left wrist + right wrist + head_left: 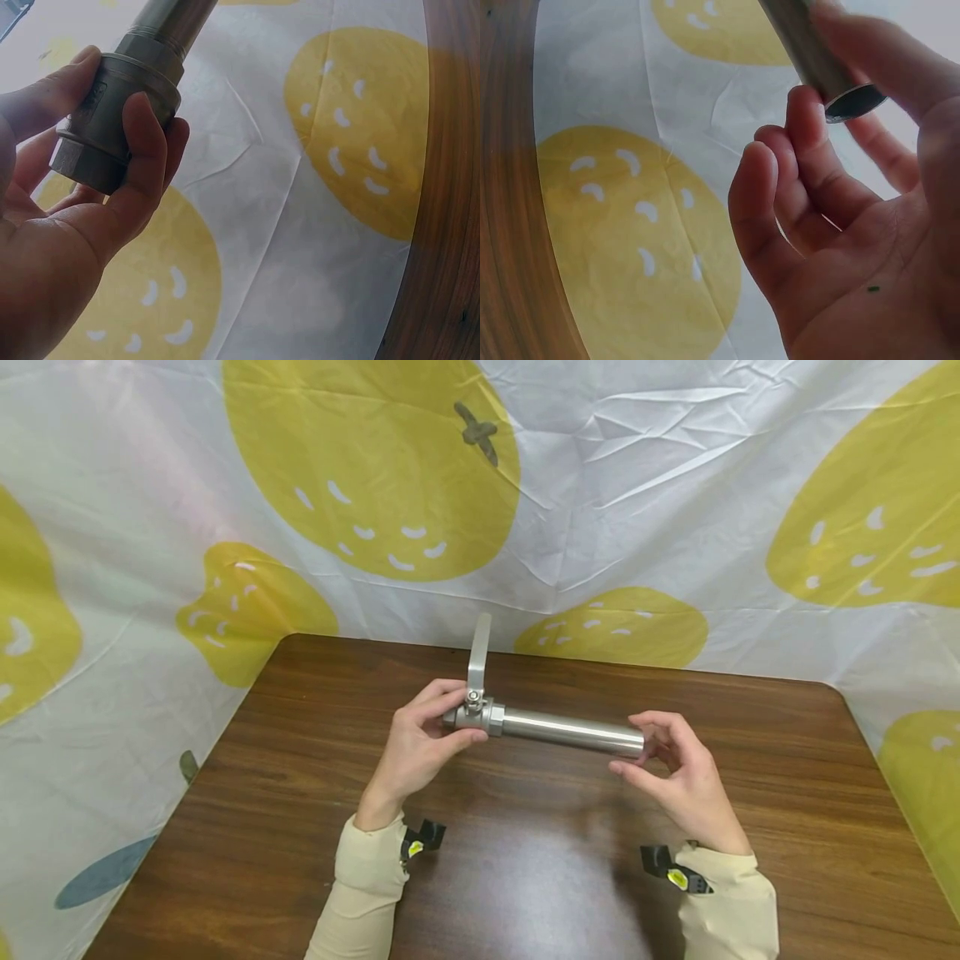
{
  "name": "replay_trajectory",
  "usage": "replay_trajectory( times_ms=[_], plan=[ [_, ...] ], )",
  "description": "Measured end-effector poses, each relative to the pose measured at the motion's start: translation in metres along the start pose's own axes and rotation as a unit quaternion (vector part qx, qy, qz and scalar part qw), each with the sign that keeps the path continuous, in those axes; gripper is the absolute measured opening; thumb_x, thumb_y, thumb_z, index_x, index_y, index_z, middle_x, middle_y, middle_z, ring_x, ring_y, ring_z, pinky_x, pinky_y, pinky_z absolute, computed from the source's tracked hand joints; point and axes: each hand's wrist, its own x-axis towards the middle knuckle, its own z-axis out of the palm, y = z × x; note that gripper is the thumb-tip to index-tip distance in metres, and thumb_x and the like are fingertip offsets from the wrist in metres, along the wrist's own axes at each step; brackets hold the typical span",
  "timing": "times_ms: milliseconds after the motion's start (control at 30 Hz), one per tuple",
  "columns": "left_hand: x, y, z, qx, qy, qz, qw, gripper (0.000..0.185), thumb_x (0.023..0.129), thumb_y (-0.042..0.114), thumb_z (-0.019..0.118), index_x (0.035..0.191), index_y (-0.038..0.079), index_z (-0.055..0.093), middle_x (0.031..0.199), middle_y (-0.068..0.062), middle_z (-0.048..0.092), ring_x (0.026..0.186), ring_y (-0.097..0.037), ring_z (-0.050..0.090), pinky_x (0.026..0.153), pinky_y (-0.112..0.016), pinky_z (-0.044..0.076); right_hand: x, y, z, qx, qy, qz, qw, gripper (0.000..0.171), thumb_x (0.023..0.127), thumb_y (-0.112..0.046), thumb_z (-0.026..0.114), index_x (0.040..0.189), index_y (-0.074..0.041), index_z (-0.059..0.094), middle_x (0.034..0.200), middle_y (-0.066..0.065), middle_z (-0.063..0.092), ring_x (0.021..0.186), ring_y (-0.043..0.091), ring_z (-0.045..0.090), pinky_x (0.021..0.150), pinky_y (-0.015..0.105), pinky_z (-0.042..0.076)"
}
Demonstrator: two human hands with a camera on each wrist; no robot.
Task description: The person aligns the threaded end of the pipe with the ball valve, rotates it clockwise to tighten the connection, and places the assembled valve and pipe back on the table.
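We hold a metal pipe point(570, 730) with a valve point(472, 714) above the table's point(262, 793) middle, nearer its far edge. Our left hand point(416, 747) grips the valve; our right hand point(678, 768) pinches the pipe's free end with curled fingertips point(802, 112). That light pinch could let the pipe slip and drop

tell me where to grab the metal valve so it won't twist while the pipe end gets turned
Take the valve body, coming from its open left end, fingers wrapped around the faceted collar. The flats resist slipping, unlike the smooth pipe. The left hand already has this grip, clear of the upright lever.
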Motion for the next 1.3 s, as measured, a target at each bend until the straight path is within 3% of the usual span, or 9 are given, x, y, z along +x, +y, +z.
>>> replay_trajectory(
  times_ms=[233,700,1300],
  plan=[
    [0.0002,-0.0007,-0.0007,-0.004,-0.003,0.0,1.0,0.05,0.073,-0.011,0.077,0.12,-0.013,0.06,0.118,-0.021,0.056,0.093,-0.01,0.059,0.076,-0.02,0.055,-0.0002,0.0016,0.0,-0.011,0.002,-0.034,0.999,0.053,0.071,0.02,0.073,0.118,0.002,0.055,0.086,-0.008,0.063,0.076,0.005,0.058,0.074,0.012,0.051],
    [-0.0002,-0.0019,-0.0009,-0.01,-0.003,0.001,0.9999,0.051,0.072,-0.01,0.077,0.12,-0.013,0.06,0.118,-0.021,0.056,0.093,-0.01,0.059,0.075,-0.02,0.055,0.0003,0.0006,-0.0006,-0.037,0.006,-0.031,0.999,0.05,0.071,0.015,0.076,0.116,-0.002,0.06,0.083,-0.002,0.059,0.071,0.004,0.059,0.063,0.013,0.048],
    [0.0,-0.0018,-0.0017,-0.006,-0.001,0.0,1.0,0.051,0.072,-0.012,0.077,0.12,-0.012,0.061,0.118,-0.021,0.056,0.093,-0.011,0.059,0.075,-0.019,0.055,0.0005,0.001,0.0001,-0.039,0.02,-0.048,0.998,0.051,0.069,0.017,0.077,0.115,0.001,0.062,0.082,0.002,0.055,0.075,0.007,0.052,0.068,0.011,0.047]
  ],
)
